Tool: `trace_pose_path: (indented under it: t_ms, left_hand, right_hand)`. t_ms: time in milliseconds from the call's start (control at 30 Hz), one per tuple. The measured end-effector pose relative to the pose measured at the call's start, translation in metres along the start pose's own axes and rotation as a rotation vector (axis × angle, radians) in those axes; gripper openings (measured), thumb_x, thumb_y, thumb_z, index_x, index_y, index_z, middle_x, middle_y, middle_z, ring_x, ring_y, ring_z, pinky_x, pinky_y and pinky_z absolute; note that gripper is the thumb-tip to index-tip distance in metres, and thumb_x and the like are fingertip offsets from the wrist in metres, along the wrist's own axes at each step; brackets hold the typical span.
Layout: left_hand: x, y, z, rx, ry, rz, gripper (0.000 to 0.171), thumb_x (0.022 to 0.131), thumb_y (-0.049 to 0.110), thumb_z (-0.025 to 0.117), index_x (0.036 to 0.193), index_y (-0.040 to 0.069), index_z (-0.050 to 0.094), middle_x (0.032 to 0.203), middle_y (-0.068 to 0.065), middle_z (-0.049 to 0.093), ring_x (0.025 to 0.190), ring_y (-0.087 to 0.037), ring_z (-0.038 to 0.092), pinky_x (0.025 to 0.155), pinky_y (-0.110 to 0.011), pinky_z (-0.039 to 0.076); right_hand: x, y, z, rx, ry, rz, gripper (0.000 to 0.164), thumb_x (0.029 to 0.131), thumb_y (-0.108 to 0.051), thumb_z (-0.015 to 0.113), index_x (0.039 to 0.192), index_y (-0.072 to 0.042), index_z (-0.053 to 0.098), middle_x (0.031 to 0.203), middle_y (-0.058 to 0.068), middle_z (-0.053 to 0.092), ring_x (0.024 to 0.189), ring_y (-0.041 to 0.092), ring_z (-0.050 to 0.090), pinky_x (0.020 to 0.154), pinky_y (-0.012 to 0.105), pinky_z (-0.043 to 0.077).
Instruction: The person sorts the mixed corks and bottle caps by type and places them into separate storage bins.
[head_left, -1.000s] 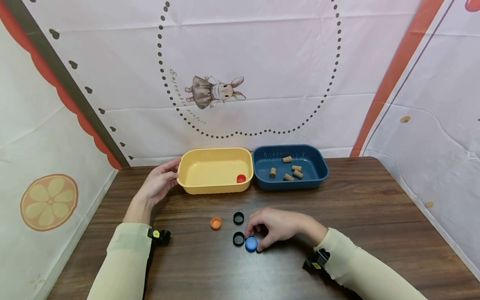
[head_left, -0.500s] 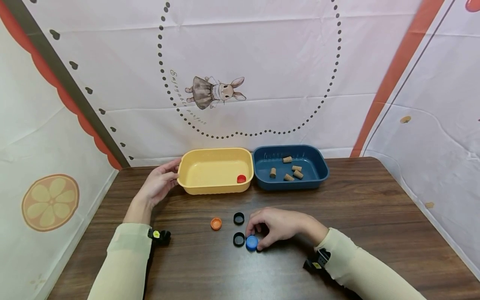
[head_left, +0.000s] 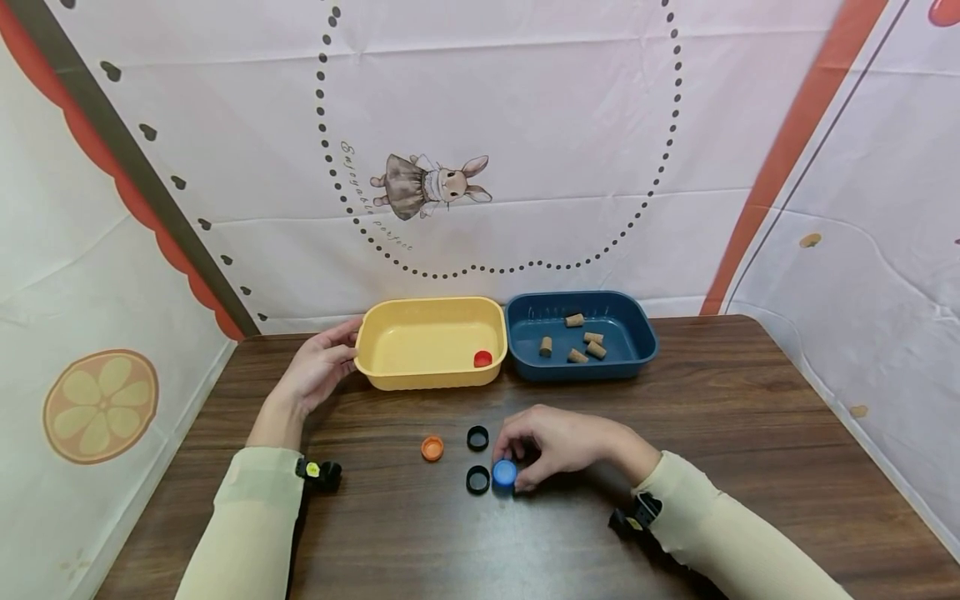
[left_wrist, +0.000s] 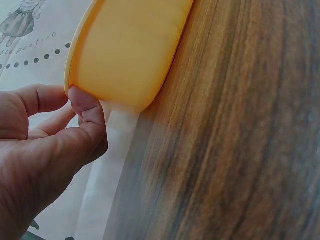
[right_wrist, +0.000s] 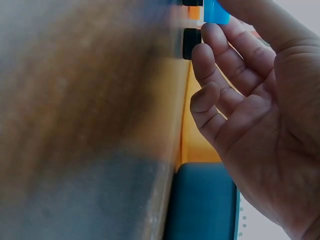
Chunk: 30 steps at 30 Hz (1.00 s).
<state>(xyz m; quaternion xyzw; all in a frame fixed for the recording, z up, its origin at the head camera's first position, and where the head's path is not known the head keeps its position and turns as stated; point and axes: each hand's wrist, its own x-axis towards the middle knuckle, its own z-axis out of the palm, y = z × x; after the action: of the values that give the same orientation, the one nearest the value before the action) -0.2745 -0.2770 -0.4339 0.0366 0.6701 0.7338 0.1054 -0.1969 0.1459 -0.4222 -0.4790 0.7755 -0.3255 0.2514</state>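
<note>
From the head view you can see both of your hands and the whole layout; the wrist views fill in the grips. In the left wrist view your left hand (head_left: 318, 371), at the left of that frame, pinches the end of the yellow tray (head_left: 431, 382) between thumb and finger, a contact the head view shows only small, at the tray's left end. In the right wrist view you see the palm side of your right hand (head_left: 558, 442), its fingers curled, with the side wall of the blue cap (head_left: 504, 472) cut off by the top edge. Only the head view gives you that cap's top face, the red cap (head_left: 483, 358) in the yellow tray's lower right corner, and the corks (head_left: 596, 349) inside the dark blue tray (head_left: 592, 369).

The blue cap lies just below the centre of the head frame, gripped between your right thumb and fingertips, at the hand's left end. One black cap (head_left: 477, 480) sits just left of it on the worktop (head_left: 405, 533), another black cap (head_left: 477, 438) lies to its upper left, and the orange cap (head_left: 432, 448) is farther left.
</note>
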Motion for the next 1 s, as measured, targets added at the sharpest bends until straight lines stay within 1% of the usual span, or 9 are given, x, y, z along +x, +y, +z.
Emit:
trace_pose_path:
  t_ms: [167,300,400,500,633,700,767,867,1000]
  left_hand:
    - [-0.001,0.000,0.000,0.006,-0.002,0.003,0.061,0.108,-0.006,0.048,0.166,0.003,0.031,0.139,-0.018,0.044,0.117,-0.021,0.052,0.089,-0.027,0.054]
    - [-0.001,0.000,-0.001,0.005,-0.005,0.000,0.061,0.108,-0.006,0.047,0.166,0.002,0.030,0.140,-0.018,0.043,0.119,-0.021,0.052,0.093,-0.028,0.054]
    - [-0.001,0.000,-0.001,-0.004,0.000,-0.003,0.061,0.108,-0.006,0.048,0.166,0.002,0.030,0.139,-0.017,0.044,0.119,-0.020,0.051,0.093,-0.028,0.054]
    - [-0.001,0.000,-0.001,-0.001,-0.001,-0.002,0.062,0.108,-0.006,0.049,0.166,0.002,0.030,0.139,-0.016,0.045,0.118,-0.019,0.052,0.092,-0.026,0.054]
    - [-0.001,0.000,-0.001,-0.003,0.005,-0.004,0.062,0.108,-0.005,0.050,0.166,0.003,0.031,0.138,-0.014,0.046,0.117,-0.018,0.052,0.090,-0.026,0.055]
    - [0.000,0.000,-0.001,-0.003,0.007,-0.006,0.062,0.108,-0.005,0.050,0.166,0.003,0.032,0.137,-0.013,0.046,0.116,-0.018,0.052,0.089,-0.025,0.055]
    - [0.001,-0.001,-0.001,-0.006,0.010,-0.009,0.062,0.108,-0.005,0.050,0.166,0.004,0.032,0.137,-0.012,0.046,0.116,-0.018,0.052,0.089,-0.025,0.055]
    - [0.002,-0.001,-0.001,-0.012,0.008,-0.009,0.062,0.108,-0.006,0.051,0.166,0.004,0.032,0.136,-0.012,0.046,0.116,-0.018,0.052,0.090,-0.026,0.055]
    - [0.002,-0.001,-0.002,-0.015,0.012,-0.014,0.062,0.108,-0.006,0.050,0.166,0.004,0.032,0.136,-0.012,0.045,0.117,-0.019,0.051,0.091,-0.027,0.055]
  right_hand:
    - [-0.001,-0.002,-0.009,0.000,0.028,0.006,0.031,0.093,-0.026,0.085,0.121,-0.029,0.073,0.107,-0.005,0.068,0.096,0.020,0.064,0.079,0.033,0.055]
    - [0.000,-0.004,-0.019,-0.005,0.050,0.019,0.030,0.093,-0.027,0.084,0.122,-0.028,0.073,0.106,0.001,0.069,0.094,0.022,0.064,0.076,0.030,0.055]
    - [0.003,-0.006,-0.026,-0.015,0.074,0.025,0.029,0.094,-0.028,0.084,0.121,-0.029,0.073,0.105,0.000,0.069,0.093,0.023,0.064,0.074,0.029,0.054]
    - [0.006,-0.010,-0.034,-0.021,0.100,0.033,0.029,0.093,-0.028,0.085,0.120,-0.030,0.072,0.105,-0.005,0.068,0.093,0.024,0.064,0.073,0.030,0.054]
    - [0.012,-0.012,-0.043,-0.017,0.130,0.025,0.029,0.093,-0.027,0.085,0.119,-0.027,0.073,0.103,-0.008,0.067,0.092,0.025,0.064,0.074,0.032,0.055]
    - [0.015,-0.011,-0.047,-0.014,0.146,0.010,0.029,0.093,-0.026,0.085,0.120,-0.023,0.073,0.103,-0.007,0.067,0.092,0.026,0.064,0.075,0.034,0.055]
    - [0.017,-0.010,-0.052,-0.016,0.165,0.011,0.029,0.093,-0.026,0.085,0.119,-0.023,0.074,0.103,-0.004,0.067,0.092,0.025,0.063,0.076,0.035,0.055]
    - [0.021,-0.009,-0.059,-0.028,0.194,0.028,0.029,0.093,-0.026,0.085,0.119,-0.023,0.073,0.103,0.001,0.068,0.091,0.025,0.063,0.076,0.036,0.054]
    - [0.026,-0.008,-0.067,-0.053,0.226,0.053,0.029,0.093,-0.027,0.085,0.120,-0.024,0.073,0.103,0.004,0.069,0.090,0.024,0.063,0.075,0.035,0.053]
